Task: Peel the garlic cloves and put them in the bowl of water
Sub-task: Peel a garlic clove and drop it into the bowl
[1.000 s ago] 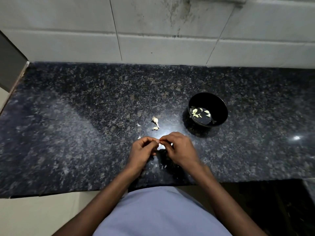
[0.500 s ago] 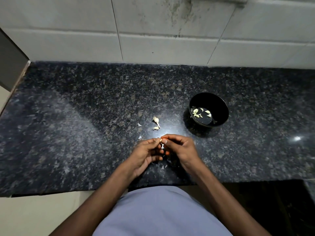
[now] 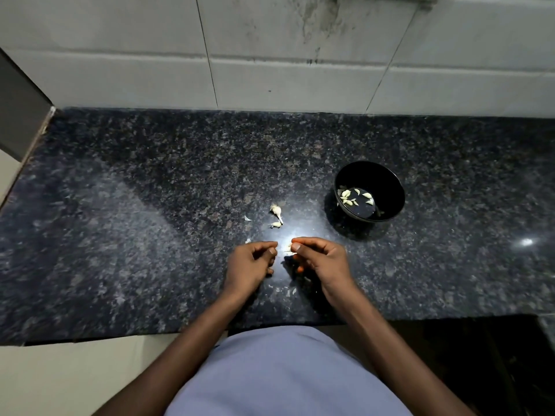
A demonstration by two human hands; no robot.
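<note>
While I'm standing at the granite countertop (image 3: 126, 235) in my lavender shirt (image 3: 282, 373), a few peel scraps (image 3: 290, 292) are lying on the stone nearest the edge, just below my hands. My left hand (image 3: 250, 265) is hovering with its fingers curled in; can't really tell if there's a bit of skin caught in them. My right hand (image 3: 322, 258) is pinching a garlic clove (image 3: 289, 247) at the fingertips, with a small gap between the two hands. Just past them, the garlic stem (image 3: 277, 212) and a smaller garlic piece (image 3: 275, 225) are sitting close together, plus a peel flake (image 3: 247, 218) to their left. Further back on the right, the black bowl (image 3: 387, 187) is holding water with the peeled cloves (image 3: 348, 197) floating in it. Behind everything, the tiled wall (image 3: 270, 55) is looking pretty grimy.
</note>
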